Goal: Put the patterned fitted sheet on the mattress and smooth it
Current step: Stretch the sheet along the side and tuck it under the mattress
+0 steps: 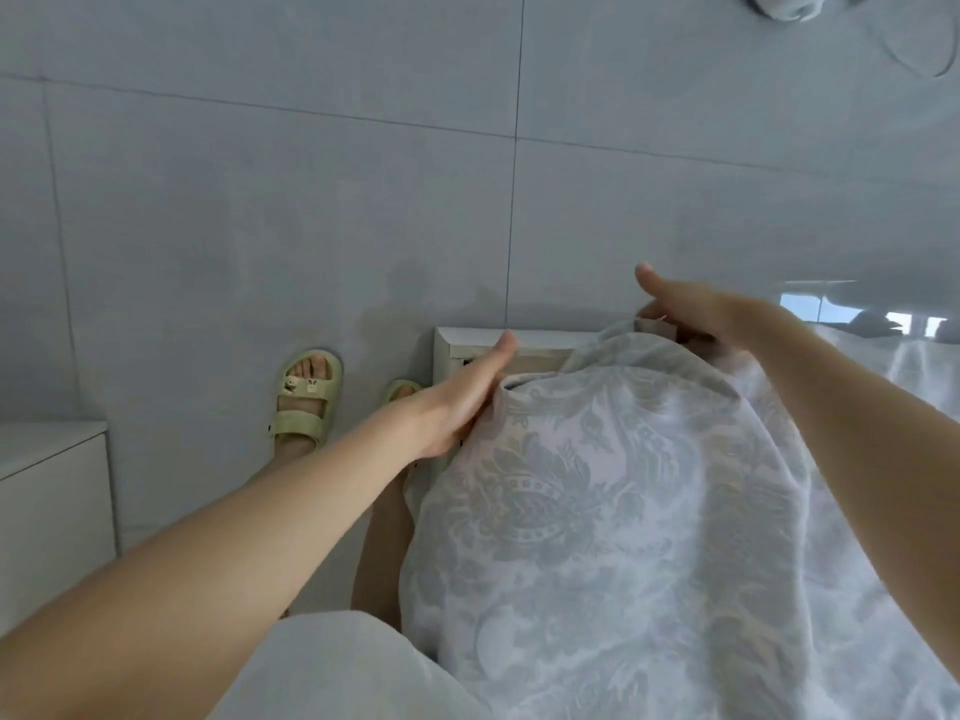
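Note:
The patterned fitted sheet [613, 511], pale with a grey-blue damask print, lies draped over the mattress corner and fills the lower right. My left hand [462, 397] lies along the sheet's left edge by the corner, thumb stretched out, its fingers hidden under the fabric. My right hand [691, 314] holds the sheet's far edge, with its thumb up and its fingers curled into the cloth. A white bed frame corner [467, 345] shows beyond the sheet, uncovered.
Grey floor tiles [260, 226] spread out beyond the bed. My feet in pale green sandals [306, 397] stand left of the bed corner. A white cabinet [52, 501] sits at the left edge. A white fan base [789, 5] shows at the top right.

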Available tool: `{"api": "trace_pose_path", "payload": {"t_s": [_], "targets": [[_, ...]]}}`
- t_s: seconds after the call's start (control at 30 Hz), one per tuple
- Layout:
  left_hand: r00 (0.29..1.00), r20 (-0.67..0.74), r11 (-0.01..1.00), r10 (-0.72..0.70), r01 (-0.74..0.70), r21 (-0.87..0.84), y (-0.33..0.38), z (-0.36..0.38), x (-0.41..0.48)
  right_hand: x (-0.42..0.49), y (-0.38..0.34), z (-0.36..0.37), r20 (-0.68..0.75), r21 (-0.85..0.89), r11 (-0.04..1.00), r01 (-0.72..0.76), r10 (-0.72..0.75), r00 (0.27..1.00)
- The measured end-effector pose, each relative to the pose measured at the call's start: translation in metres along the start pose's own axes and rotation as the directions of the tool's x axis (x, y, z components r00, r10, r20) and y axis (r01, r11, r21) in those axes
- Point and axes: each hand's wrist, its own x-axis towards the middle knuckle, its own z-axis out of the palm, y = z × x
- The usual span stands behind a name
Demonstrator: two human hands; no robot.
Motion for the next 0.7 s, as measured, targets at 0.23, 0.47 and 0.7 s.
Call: {"api": "trace_pose_path", "payload": {"t_s": [0.23, 0.47, 0.7], "targets": [[0.999, -0.049, 1.000, -0.017, 0.016, -0.022, 0.008, -0.008, 0.014, -0.025, -0.022, 0.032, 0.057, -0.140, 0.930, 0.341, -0.336, 0.940], [0.995, 0.104, 0.989, -0.009, -0.006, 0.145, -0.007, -0.012, 0.027, -0.024, -0.001, 0.037, 0.360, -0.223, 0.967, -0.126, 0.202, 0.911], [0.854, -0.335, 0.898, 0.398, -0.290, 0.330, -0.002, -0.021, 0.011, -0.006, -0.004, 0.032, 0.172, -0.151, 0.986, -0.067, 0.093, 0.981]]}}
